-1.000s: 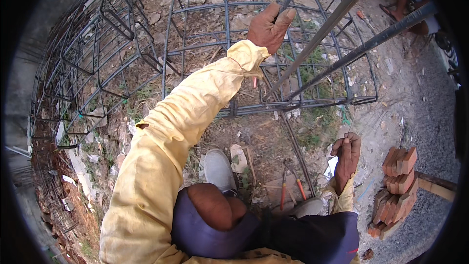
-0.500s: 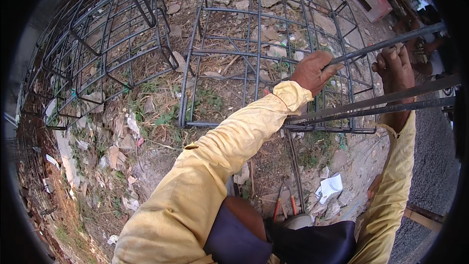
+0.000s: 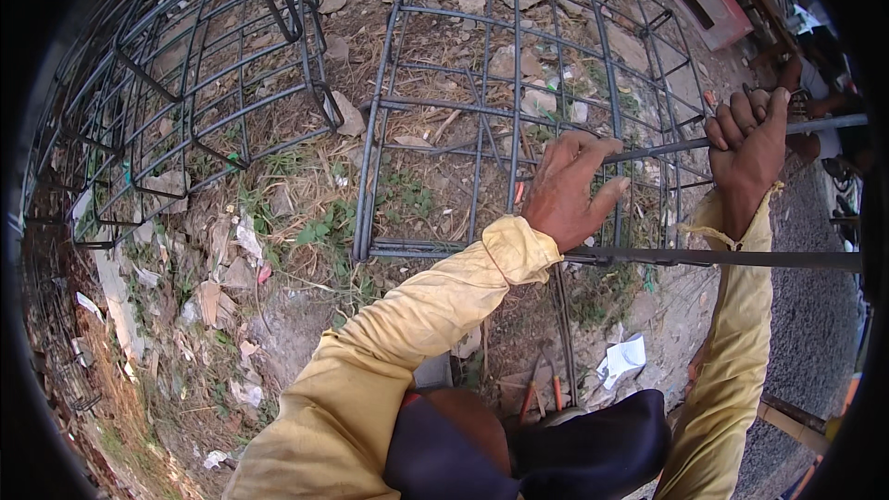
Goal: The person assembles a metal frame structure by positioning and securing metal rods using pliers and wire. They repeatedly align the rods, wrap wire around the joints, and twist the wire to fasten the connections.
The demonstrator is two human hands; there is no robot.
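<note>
My left hand (image 3: 567, 187) is closed around a long steel bar (image 3: 662, 146) that runs out to the right. My right hand (image 3: 748, 143) grips the same bar farther along, fingers curled over its top. A second long steel bar (image 3: 741, 259) runs parallel just below, passing under my left wrist. Both sleeves are yellow. Under the bars a rebar cage (image 3: 505, 102) lies flat on the ground.
Another rebar cage (image 3: 185, 83) stands to the left on dirt strewn with stones, dry grass and scraps. A red brick block (image 3: 706, 2) sits at the top right. Pliers with orange handles (image 3: 542, 393) and white paper (image 3: 622, 359) lie near my feet. Gravel runs along the right.
My left hand has come down and right along the bar. My right hand rose from beside my leg and took hold of the bar. The view has tilted downward.
</note>
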